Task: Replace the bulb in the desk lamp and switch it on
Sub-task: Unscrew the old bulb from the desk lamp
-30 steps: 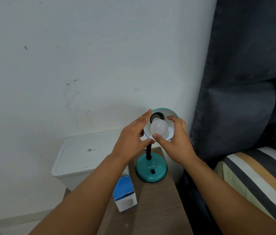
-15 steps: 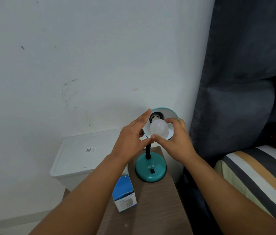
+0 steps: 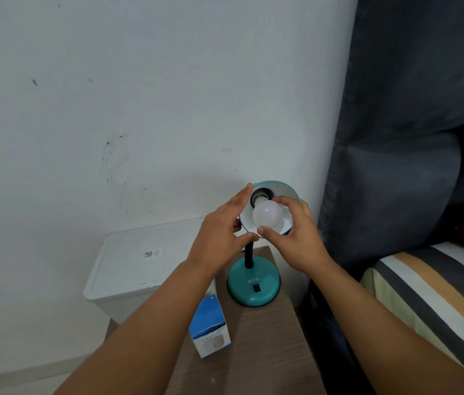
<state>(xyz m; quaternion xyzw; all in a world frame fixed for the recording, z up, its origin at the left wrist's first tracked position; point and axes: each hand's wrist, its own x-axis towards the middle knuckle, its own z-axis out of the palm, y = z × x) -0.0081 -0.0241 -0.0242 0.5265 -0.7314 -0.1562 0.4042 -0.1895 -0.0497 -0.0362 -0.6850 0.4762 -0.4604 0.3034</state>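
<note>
A teal desk lamp stands at the back of the wooden bedside table, with a round base [image 3: 253, 283] and a black rocker switch [image 3: 257, 288] on it. Its shade [image 3: 289, 192] tilts up toward me, white inside. A white bulb [image 3: 266, 215] sits at the dark socket [image 3: 260, 193], unlit. My right hand [image 3: 296, 238] grips the bulb with thumb below and fingers above. My left hand [image 3: 219, 232] clasps the left rim of the shade, thumb under it.
A blue and white bulb box [image 3: 210, 327] stands on the table [image 3: 268, 352] in front of the lamp. A white lidded bin [image 3: 139, 263] sits to the left against the wall. A dark padded headboard [image 3: 410, 138] and striped bedding [image 3: 438, 295] fill the right.
My right hand has turned around the bulb, its thumb shifting along the underside and fingers moving over the top. The left hand stays on the shade.
</note>
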